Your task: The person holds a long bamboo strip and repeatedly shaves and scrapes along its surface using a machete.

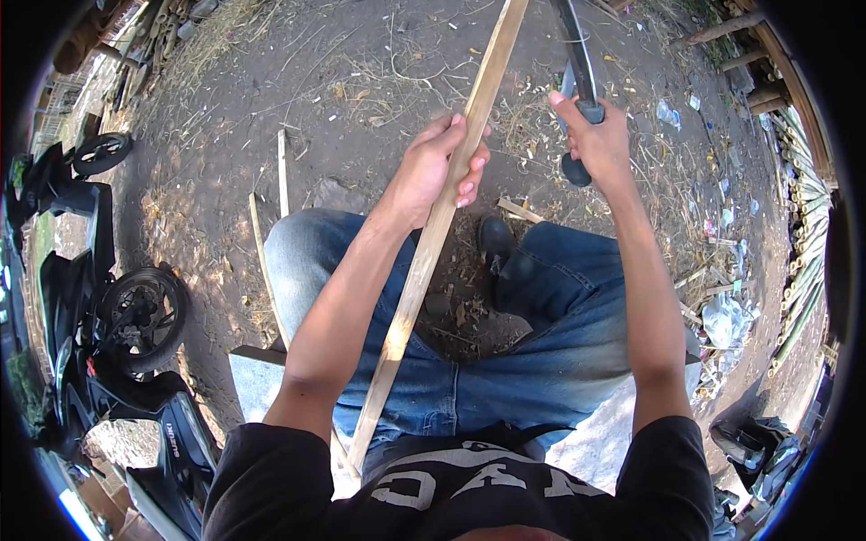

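A person's left hand grips a wooden strip slanting across blue jeans, while the right hand clasps a black-handled tool apart from it, above littered ground.

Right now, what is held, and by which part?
Left hand: the wooden strip, partway along its length. Right hand: the tool, by its dark handle.

Wooden strip: in left hand, extending above and below grip. Dark tool: in right hand, projecting above grip. Black motorcycle: well left of grips.
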A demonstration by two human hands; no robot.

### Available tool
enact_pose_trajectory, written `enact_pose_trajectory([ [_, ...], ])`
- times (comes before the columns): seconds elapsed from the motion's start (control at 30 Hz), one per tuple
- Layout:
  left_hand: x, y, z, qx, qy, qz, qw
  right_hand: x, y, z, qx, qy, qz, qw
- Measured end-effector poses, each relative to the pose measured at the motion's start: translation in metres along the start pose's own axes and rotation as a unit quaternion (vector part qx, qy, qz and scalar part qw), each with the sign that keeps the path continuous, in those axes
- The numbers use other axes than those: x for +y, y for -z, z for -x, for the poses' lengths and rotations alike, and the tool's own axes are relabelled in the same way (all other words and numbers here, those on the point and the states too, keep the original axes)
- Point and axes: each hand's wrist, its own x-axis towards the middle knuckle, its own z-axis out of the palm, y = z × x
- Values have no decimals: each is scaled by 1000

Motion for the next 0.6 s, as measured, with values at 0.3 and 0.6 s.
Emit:
enact_pose_trajectory([
  [0.3,-2,-1,5,53,-60,-91,993,-17,-37,31,-38,132,245,960],
  [0.6,0,-9,13,85,-40,-160,983,-2,-49,35,-43,402,317,858],
])
